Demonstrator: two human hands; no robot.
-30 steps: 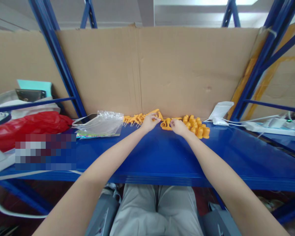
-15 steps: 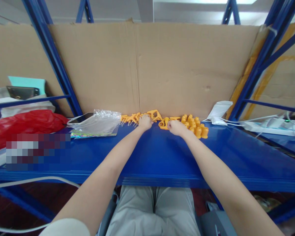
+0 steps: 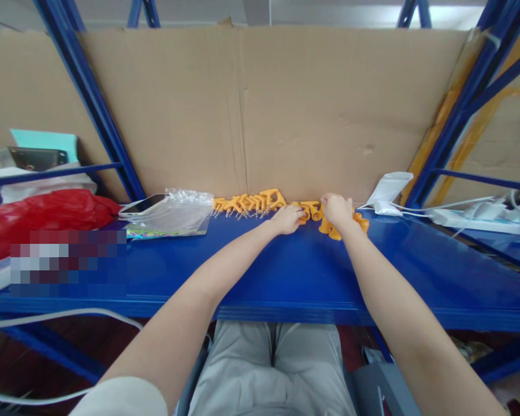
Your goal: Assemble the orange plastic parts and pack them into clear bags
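Note:
A row of small orange plastic parts lies at the back of the blue shelf (image 3: 286,271), against the cardboard wall. On the left are orange T-shaped pieces with metal screws (image 3: 247,203). My left hand (image 3: 288,219) rests on an orange ring-shaped piece (image 3: 308,211) in the middle, fingers curled on it. My right hand (image 3: 338,209) sits over the pile of orange cap-like pieces (image 3: 360,222), fingers bent down into them. What the right fingers hold is hidden.
A clear plastic bag (image 3: 179,212) and a phone (image 3: 142,205) lie left of the orange parts. A red bag (image 3: 47,216) is further left. White packets and cables (image 3: 387,193) and a power strip (image 3: 468,216) lie to the right. Blue rack posts (image 3: 99,115) flank the cardboard.
Both hands moved to the right along the row. My left hand left the T-shaped pieces and came to the ring piece; my right hand shifted onto the cap pile.

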